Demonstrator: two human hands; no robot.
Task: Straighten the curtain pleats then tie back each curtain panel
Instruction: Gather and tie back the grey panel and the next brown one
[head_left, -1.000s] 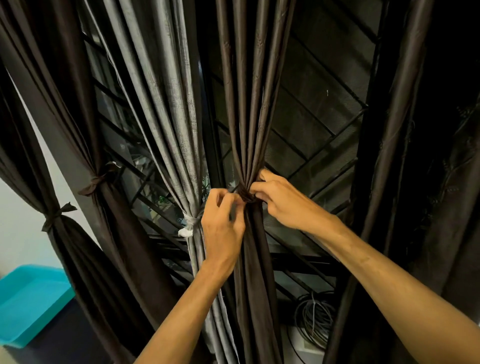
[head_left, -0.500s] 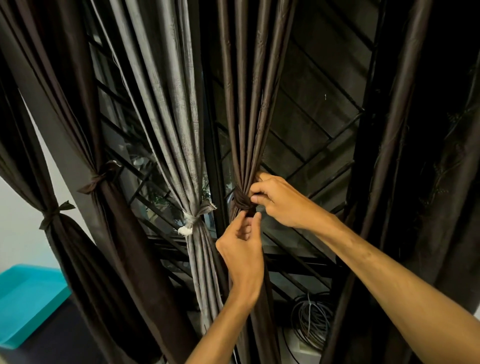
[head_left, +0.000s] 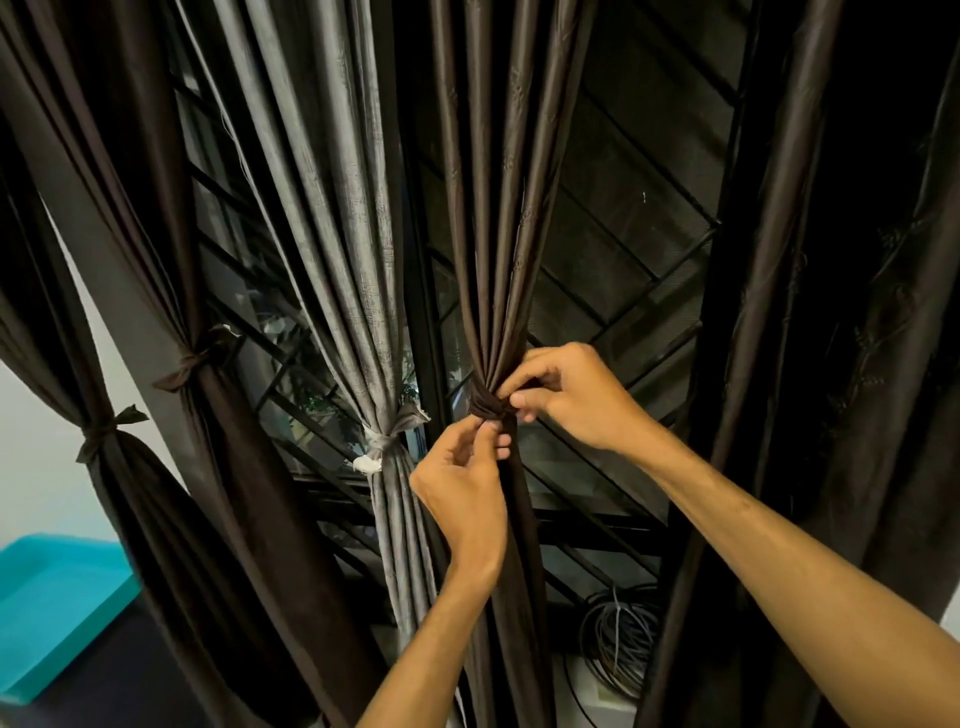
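Left hand (head_left: 462, 486) had come back up under the tie (head_left: 488, 405), pinching its loose end; right hand (head_left: 566, 397) pinched the knot on the middle brown panel (head_left: 488, 234) (three panels already tied). Next, probably: cinch it snug.

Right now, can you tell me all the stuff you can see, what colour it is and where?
Tied brown curtains: two, dark brown, left side.
Grey curtain: one, silver-grey, left of middle, tied with a pale strip.
Middle curtain: one, dark brown, centre, with a brown tie round it.
Loose curtains: dark brown, right side, number unclear.
Window grille: one, black bars, behind the curtains.
Tub: one, turquoise, bottom left.
Cable coil: one, grey, low right of centre.
Left hand: one, just under the tie.
Right hand: one, fingers pinching at the tie.
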